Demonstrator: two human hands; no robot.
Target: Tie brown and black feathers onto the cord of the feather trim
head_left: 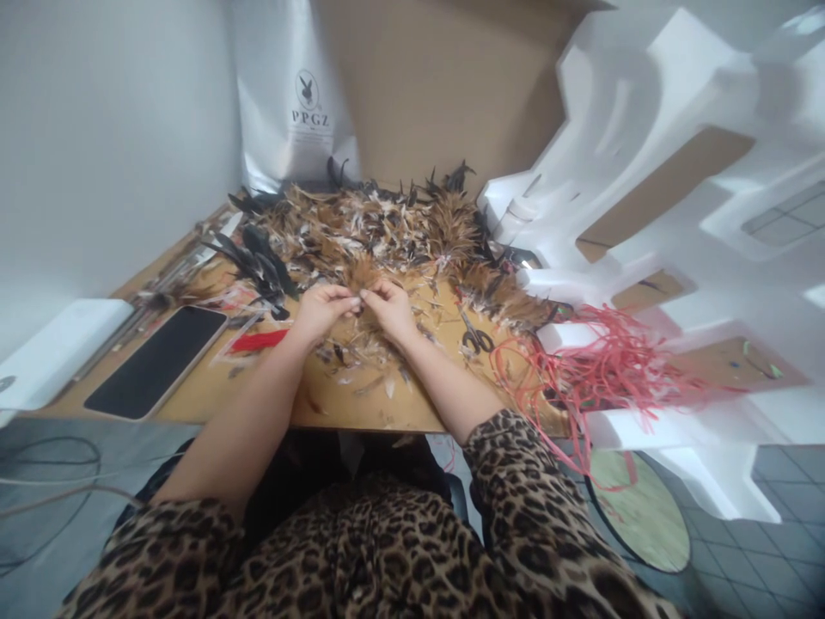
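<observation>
My left hand (324, 309) and my right hand (391, 311) meet over the front middle of the table, thumbs and fingertips pinched close together. Between them is a small bunch of brown feathers (361, 272), its tips fanning away from me. The pinched ends are mostly hidden by my fingers. Just beyond my hands spreads a large heap of brown, white and black feathers (367, 219). Loose feathers (367, 365) and bits of fluff lie under and around my wrists. Red strands (258, 341) lie beside my left forearm.
Dark-handled scissors (475, 335) lie to the right. A tangle of red ribbon (619, 357) hangs over white foam pieces (650, 258). To the left are a phone (156, 361), a white box (64, 348) and black feathers (254, 262). Behind stands a silver bag (293, 103).
</observation>
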